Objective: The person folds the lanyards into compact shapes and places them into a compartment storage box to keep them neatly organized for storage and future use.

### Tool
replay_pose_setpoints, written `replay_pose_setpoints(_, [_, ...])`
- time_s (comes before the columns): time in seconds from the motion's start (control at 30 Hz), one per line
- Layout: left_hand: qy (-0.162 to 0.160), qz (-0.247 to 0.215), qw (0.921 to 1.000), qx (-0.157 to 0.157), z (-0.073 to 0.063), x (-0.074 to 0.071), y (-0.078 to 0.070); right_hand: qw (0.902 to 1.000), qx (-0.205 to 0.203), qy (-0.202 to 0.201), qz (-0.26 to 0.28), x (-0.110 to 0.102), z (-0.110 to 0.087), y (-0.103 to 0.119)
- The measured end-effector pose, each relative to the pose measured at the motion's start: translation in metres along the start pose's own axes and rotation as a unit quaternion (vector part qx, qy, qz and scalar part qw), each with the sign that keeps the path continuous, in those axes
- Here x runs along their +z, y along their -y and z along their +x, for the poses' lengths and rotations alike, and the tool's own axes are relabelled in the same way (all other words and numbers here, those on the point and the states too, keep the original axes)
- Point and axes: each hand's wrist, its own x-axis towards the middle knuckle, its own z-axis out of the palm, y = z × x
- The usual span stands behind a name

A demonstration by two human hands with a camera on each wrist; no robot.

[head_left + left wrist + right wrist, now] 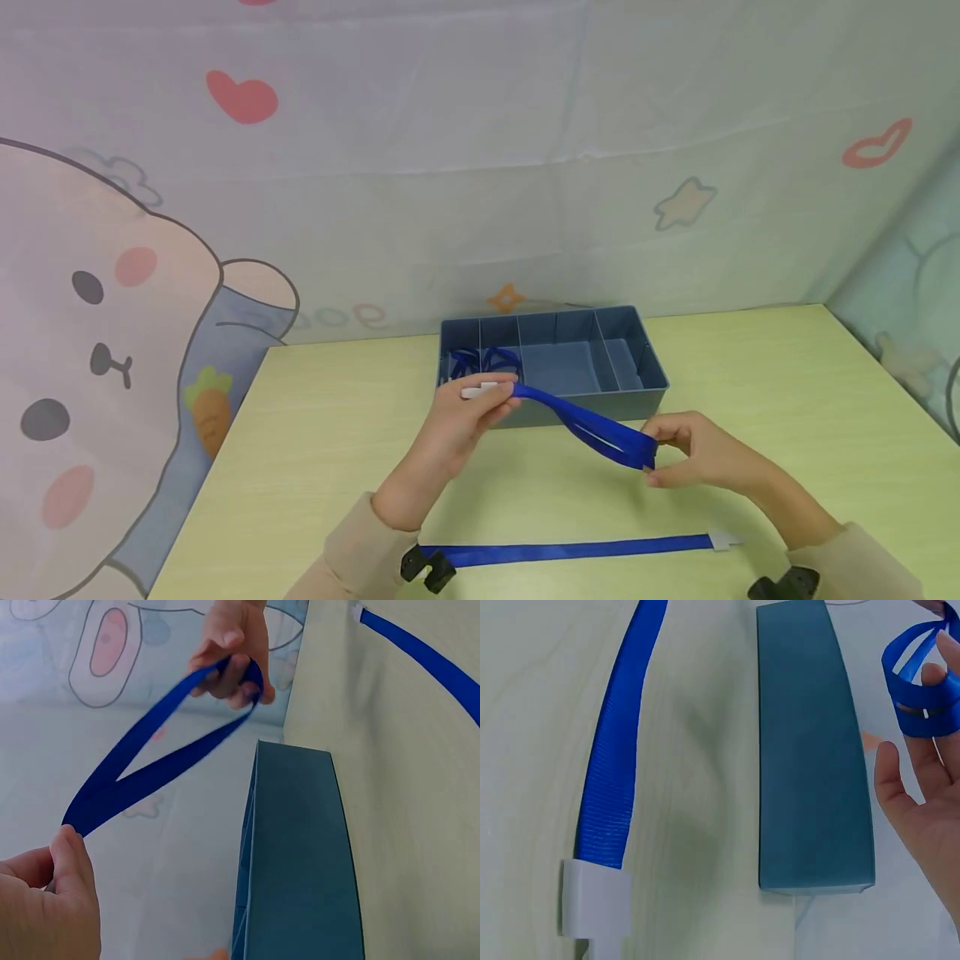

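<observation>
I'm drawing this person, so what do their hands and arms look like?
The left hand and right hand are bare, without gloves. The sleeves are plain beige, with small black fittings near the cuffs.

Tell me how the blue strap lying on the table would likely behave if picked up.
The lying strap is probably floppy: the similar raised strap bends into a loop. It is likely light, looking like thin, flat ribbon. Its white end piece looks rigid, so it may dangle if the strap is lifted elsewhere.
</observation>
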Motion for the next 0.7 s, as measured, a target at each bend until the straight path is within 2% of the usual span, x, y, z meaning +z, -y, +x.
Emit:
replay_pose_setpoints(0.1, [-0.004,-0.005,1.0,-0.002,0.002,-0.005,0.001,0.9993,-0.03,0.01,0.021,-0.001,-0.002,0.003])
replay_pose_setpoints(0.2, [-0.008,-0.011,0.9999,-0.009,0.004,-0.01,0.003,0.9972,-0.048,-0.012,0.056,-0.002,-0.004,0.005])
replay_pose_setpoints(0.37, [-0.013,-0.021,0.9994,-0.025,0.005,-0.011,0.008,0.9856,-0.072,-0.11,0.106,-0.001,-0.005,0.008])
replay_pose_setpoints(0.5, [-0.002,-0.019,0.9991,-0.037,0.004,-0.009,0.012,0.9669,-0.072,-0.221,0.106,0.002,-0.003,0.009])
replay_pose_setpoints(0.63, [0.001,-0.007,0.9992,-0.04,0.001,-0.008,0.015,0.9346,-0.055,-0.336,0.104,0.004,0.002,0.007])
replay_pose_setpoints(0.7, [0.002,0.0,0.9992,-0.039,0.0,-0.007,0.016,0.9216,-0.048,-0.379,0.067,0.005,0.004,0.006])
